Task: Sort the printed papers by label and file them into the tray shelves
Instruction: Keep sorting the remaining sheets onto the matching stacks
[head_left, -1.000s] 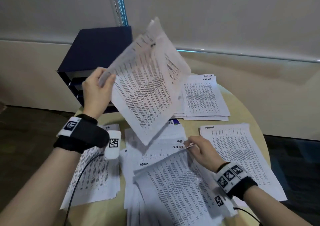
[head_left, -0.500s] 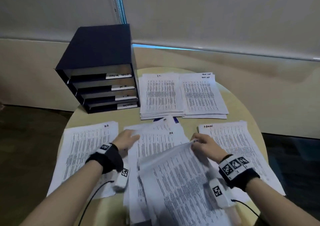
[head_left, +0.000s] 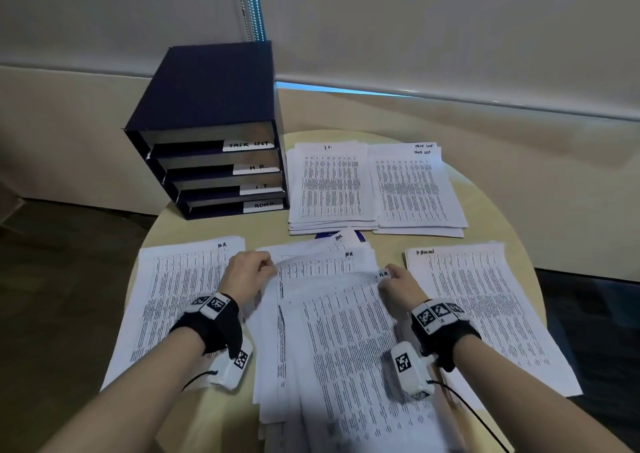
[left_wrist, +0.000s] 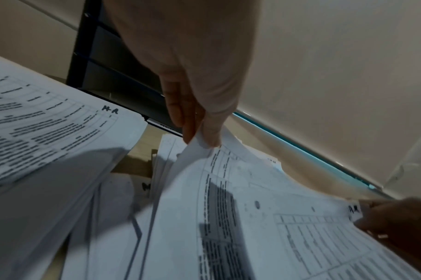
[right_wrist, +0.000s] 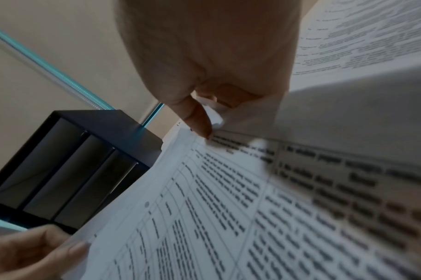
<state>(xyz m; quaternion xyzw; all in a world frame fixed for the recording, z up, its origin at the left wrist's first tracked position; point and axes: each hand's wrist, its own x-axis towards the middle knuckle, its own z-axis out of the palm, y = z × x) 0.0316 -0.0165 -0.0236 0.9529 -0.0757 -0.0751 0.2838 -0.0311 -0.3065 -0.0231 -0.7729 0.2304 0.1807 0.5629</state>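
Observation:
A dark blue tray shelf unit (head_left: 207,106) stands at the table's back left, its shelves labelled TASK LIST, H.R., I.T. and ADMIN. A loose middle pile (head_left: 311,400) of printed papers lies in front of me. Its top sheet (head_left: 346,321) is marked H.R. at the upper right corner. My left hand (head_left: 268,269) pinches that sheet's upper left corner, plainly so in the left wrist view (left_wrist: 199,138). My right hand (head_left: 384,279) pinches the upper right corner by the label, thumb on top (right_wrist: 211,123). The sheet (left_wrist: 252,208) bows slightly between both hands.
Sorted piles lie around the round wooden table (head_left: 502,217): H.R. pile (head_left: 173,296) at left, ADMIN pile (head_left: 485,314) at right, I.T. pile (head_left: 332,189) and TASK LIST pile (head_left: 415,192) at the back beside the shelves. Walls enclose the back.
My left hand no longer holds a sheet raised in front of the shelves. It has come down to the middle pile and taken the top sheet's left corner. My right hand stayed at the right corner.

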